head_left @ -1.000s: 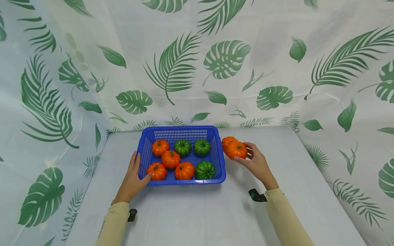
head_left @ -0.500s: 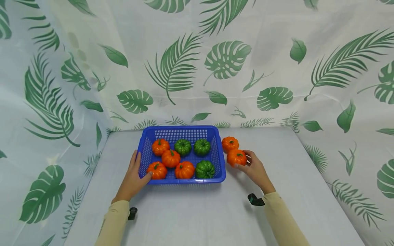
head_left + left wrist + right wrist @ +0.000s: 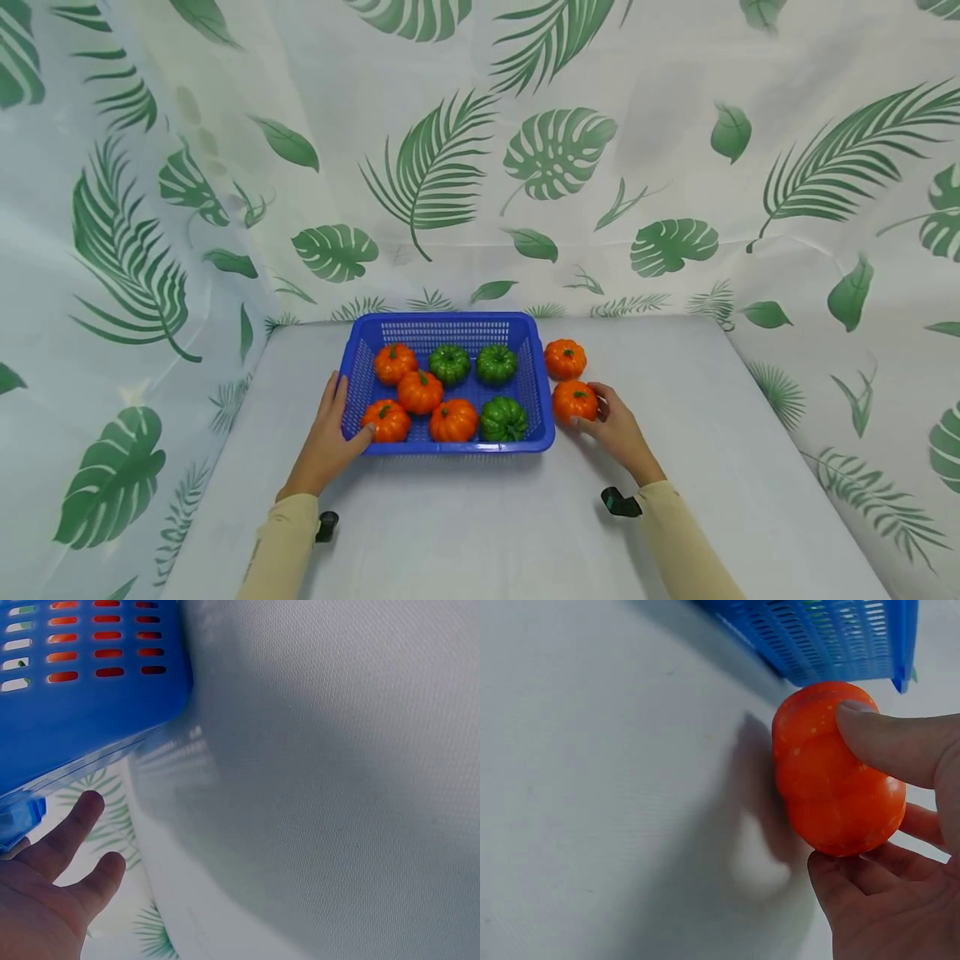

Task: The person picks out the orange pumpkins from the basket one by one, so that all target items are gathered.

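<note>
My right hand (image 3: 617,429) holds an orange mini pumpkin (image 3: 575,402) just right of the blue basket (image 3: 450,447). In the right wrist view the thumb lies on one side of the pumpkin (image 3: 836,780) and fingers support the other. A shadow falls beside it; whether it touches the table is unclear. My left hand (image 3: 324,446) grips the basket's front left corner, thumb over the rim and fingers along the outer left side. The left wrist view shows two fingers (image 3: 64,840) extended near the basket wall (image 3: 82,720); the thumb is hidden there.
Inside the basket lie several orange pumpkins (image 3: 420,392) and three green ones (image 3: 503,418). Another orange pumpkin (image 3: 565,359) sits on the white table (image 3: 465,525) beside the basket's right wall. Leaf-printed sheeting (image 3: 562,275) encloses the table at the back and sides.
My right hand has brought its orange pumpkin toward me and lower, away from the other orange pumpkin beside the basket. The left hand and basket have stayed in place.
</note>
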{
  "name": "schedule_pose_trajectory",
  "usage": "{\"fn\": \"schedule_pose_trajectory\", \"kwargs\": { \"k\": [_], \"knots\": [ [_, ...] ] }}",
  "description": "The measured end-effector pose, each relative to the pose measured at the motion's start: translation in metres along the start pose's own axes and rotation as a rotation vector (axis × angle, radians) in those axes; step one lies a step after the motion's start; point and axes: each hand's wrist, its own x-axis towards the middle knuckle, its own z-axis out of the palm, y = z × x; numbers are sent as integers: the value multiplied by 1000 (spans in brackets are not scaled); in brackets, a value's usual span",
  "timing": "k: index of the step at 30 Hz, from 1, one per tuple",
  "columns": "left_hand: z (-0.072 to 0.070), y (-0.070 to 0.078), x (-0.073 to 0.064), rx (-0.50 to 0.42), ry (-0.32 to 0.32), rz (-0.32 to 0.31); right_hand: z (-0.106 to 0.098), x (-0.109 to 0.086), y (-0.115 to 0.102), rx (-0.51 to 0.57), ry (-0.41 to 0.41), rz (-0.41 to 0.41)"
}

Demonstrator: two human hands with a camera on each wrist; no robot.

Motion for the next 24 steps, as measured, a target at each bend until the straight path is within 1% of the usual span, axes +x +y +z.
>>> {"fn": "schedule_pose_trajectory", "kwargs": {
  "k": [4,7,10,15,18,24],
  "knots": [
    [2,1,-1,-12,-7,-5,3,-2,4,-4,-8,-11],
    [1,2,-2,-8,-11,-25,6,-1,4,-9,-8,-23],
    [0,3,-2,0,-13,-36,7,0,3,-28,-5,-18],
    [2,3,-2,8,-6,-21,7,-1,2,-82,-1,-18],
    [2,3,-2,8,-6,-20,7,-2,2,-108,1,-34],
    [2,3,-1,13,-6,-29,5,-3,-1,-119,2,-44]
  ]
}}
